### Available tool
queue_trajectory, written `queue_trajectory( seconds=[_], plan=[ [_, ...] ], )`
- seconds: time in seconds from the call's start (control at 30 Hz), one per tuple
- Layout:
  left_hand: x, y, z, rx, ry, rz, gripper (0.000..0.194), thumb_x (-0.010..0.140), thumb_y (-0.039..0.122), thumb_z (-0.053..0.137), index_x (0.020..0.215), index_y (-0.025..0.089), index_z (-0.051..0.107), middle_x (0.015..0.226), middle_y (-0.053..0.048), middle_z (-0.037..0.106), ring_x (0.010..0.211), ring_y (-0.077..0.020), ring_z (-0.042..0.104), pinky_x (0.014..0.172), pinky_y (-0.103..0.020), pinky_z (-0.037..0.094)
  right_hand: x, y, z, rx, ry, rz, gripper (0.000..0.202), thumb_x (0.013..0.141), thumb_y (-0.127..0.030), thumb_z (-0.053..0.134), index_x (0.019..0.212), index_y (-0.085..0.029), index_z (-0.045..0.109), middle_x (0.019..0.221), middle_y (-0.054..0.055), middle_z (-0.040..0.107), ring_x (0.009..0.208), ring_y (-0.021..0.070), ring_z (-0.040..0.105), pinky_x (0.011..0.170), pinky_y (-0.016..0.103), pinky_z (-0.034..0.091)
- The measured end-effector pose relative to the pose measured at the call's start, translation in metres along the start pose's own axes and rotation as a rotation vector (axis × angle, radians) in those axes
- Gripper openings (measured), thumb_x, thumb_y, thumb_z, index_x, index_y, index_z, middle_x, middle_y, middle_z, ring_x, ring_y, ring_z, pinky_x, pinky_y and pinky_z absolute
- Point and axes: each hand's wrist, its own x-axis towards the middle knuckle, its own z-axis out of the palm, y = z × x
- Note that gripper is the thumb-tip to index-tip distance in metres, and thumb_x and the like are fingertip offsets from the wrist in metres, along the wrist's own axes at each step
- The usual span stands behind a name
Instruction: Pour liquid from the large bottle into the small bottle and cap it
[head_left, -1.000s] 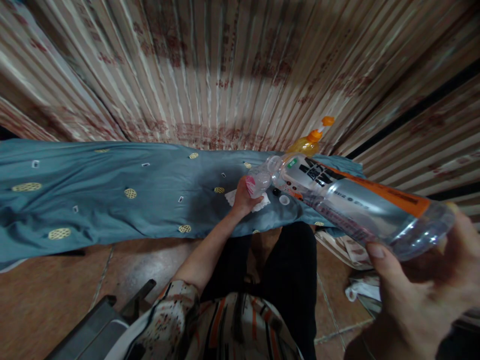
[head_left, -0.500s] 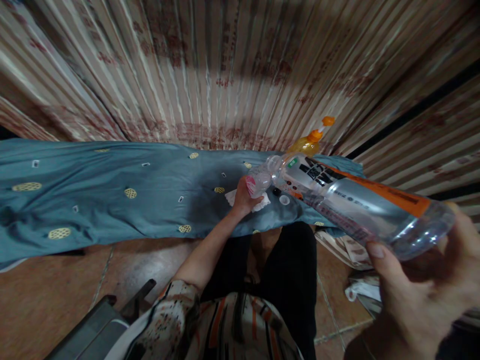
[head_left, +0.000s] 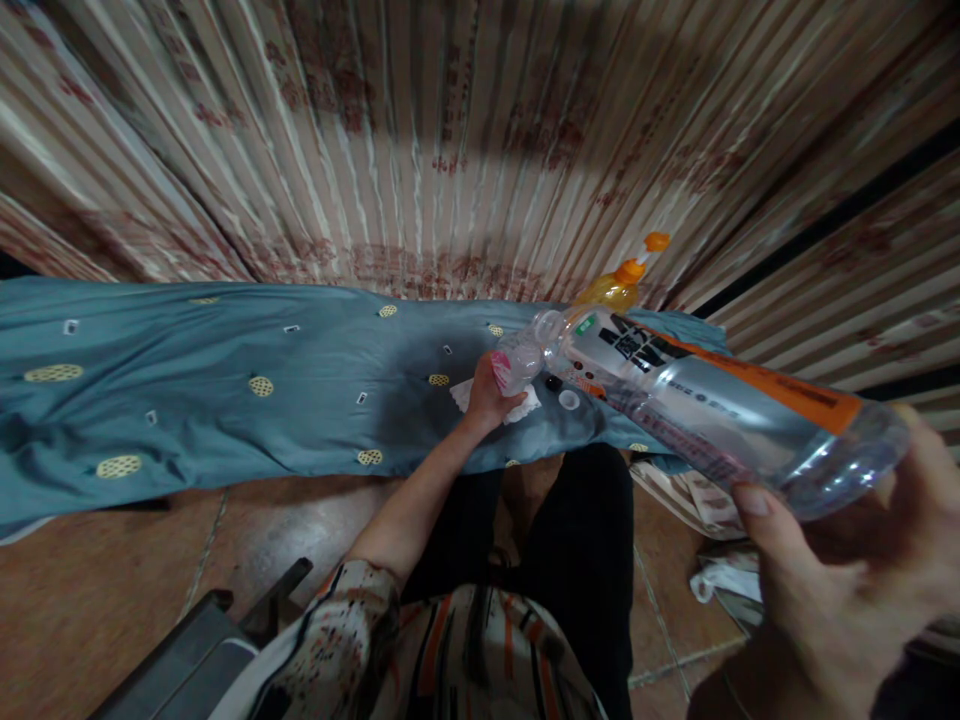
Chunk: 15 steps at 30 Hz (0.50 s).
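Note:
My right hand [head_left: 847,560] grips the base of a large clear bottle [head_left: 720,400] with a silver and orange label. The bottle is tilted, its neck pointing down to the left. Its mouth meets the top of a small clear bottle [head_left: 525,355] with a pink label, which my left hand [head_left: 491,395] has its fingers wrapped round. Under the small bottle lies a white tissue [head_left: 529,405]. A black cap [head_left: 553,383] and a whitish round cap [head_left: 569,400] rest on the cloth beside it. Whether liquid is flowing cannot be made out.
A blue-green patterned cloth [head_left: 315,350] covers the long surface. Behind the large bottle stands a yellow pump bottle [head_left: 611,290] with an orange top. A pleated curtain [head_left: 420,150] hangs along the back. A dark stool or chair [head_left: 180,660] is at lower left.

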Motion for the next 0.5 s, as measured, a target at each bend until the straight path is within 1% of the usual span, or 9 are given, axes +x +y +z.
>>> queue_trajectory(
  seconds=[0.07, 0.2, 0.3, 0.37, 0.5],
  plan=[
    [0.0, -0.0022, 0.0007, -0.005, 0.003, 0.008, 0.078, 0.058, 0.025, 0.097, 0.123, 0.028, 0.055, 0.125, -0.01, 0.065, 0.122, -0.0371, 0.066, 0.107, -0.063, 0.056, -0.0011, 0.0003, -0.0007, -0.009, -0.007, 0.017, 0.099, 0.049, -0.044, 0.099, 0.143, -0.037, 0.066, 0.138, 0.009, 0.068, 0.124, 0.0364, 0.068, 0.113, 0.069, 0.05],
    [-0.0007, -0.0041, 0.0017, 0.001, 0.001, 0.017, 0.076, 0.06, 0.026, 0.097, 0.122, 0.027, 0.055, 0.126, -0.01, 0.066, 0.123, -0.037, 0.065, 0.107, -0.06, 0.056, -0.0027, -0.0033, -0.0007, -0.001, -0.006, 0.066, 0.099, 0.054, -0.045, 0.097, 0.146, -0.037, 0.063, 0.14, 0.009, 0.065, 0.125, 0.0357, 0.067, 0.111, 0.067, 0.053],
    [-0.0012, -0.0044, 0.002, 0.008, -0.003, 0.017, 0.079, 0.06, 0.027, 0.098, 0.126, 0.025, 0.053, 0.128, -0.011, 0.065, 0.124, -0.0371, 0.065, 0.109, -0.06, 0.055, -0.0022, -0.0037, -0.0009, 0.005, -0.013, 0.038, 0.097, 0.054, -0.041, 0.098, 0.144, -0.037, 0.064, 0.139, 0.008, 0.066, 0.123, 0.0337, 0.067, 0.112, 0.064, 0.054],
    [-0.0014, -0.0044, 0.0023, 0.011, -0.002, 0.006, 0.083, 0.059, 0.024, 0.098, 0.128, 0.023, 0.052, 0.128, -0.011, 0.065, 0.123, -0.0362, 0.065, 0.11, -0.06, 0.054, -0.0017, -0.0024, -0.0012, 0.01, -0.018, 0.014, 0.096, 0.054, -0.04, 0.097, 0.144, -0.036, 0.065, 0.139, 0.009, 0.066, 0.122, 0.0334, 0.068, 0.111, 0.063, 0.054],
    [-0.0011, -0.0045, 0.0032, 0.002, 0.004, 0.006, 0.082, 0.057, 0.02, 0.098, 0.126, 0.025, 0.053, 0.127, -0.01, 0.065, 0.123, -0.035, 0.065, 0.11, -0.058, 0.054, -0.0019, -0.001, -0.0012, 0.015, -0.015, 0.019, 0.097, 0.054, -0.041, 0.097, 0.145, -0.036, 0.063, 0.141, 0.01, 0.065, 0.126, 0.0348, 0.066, 0.113, 0.066, 0.051]
  ],
)
